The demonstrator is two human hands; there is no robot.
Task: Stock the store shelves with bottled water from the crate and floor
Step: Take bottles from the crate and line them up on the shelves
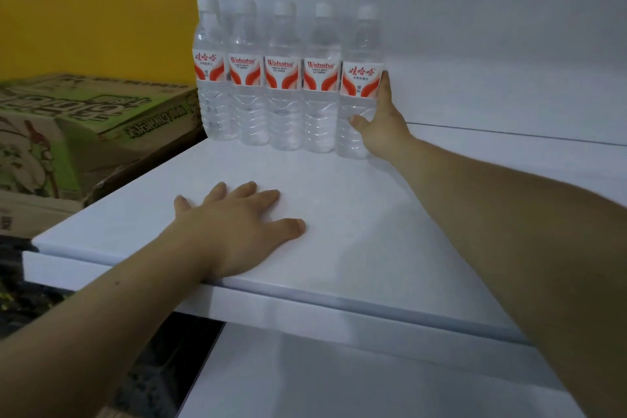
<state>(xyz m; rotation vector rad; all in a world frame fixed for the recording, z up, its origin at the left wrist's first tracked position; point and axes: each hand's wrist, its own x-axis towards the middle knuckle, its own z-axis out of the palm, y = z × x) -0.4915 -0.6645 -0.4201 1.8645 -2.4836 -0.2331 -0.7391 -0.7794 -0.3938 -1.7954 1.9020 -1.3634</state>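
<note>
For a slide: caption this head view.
Right hand holds the rightmost bottle; left hand rests flat on the white shelf.

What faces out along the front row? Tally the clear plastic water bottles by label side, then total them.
Clear plastic water bottles showing red Chinese characters: 2
Clear plastic water bottles showing red Wahaha lettering: 3
Total: 5

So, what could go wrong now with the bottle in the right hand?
1. The right hand grips the end bottle at its side; a careless release could tip it against the neighbouring bottles, which stand close together.
2. The left hand rests flat on the shelf near its front; leaning hard might tilt it.
</note>
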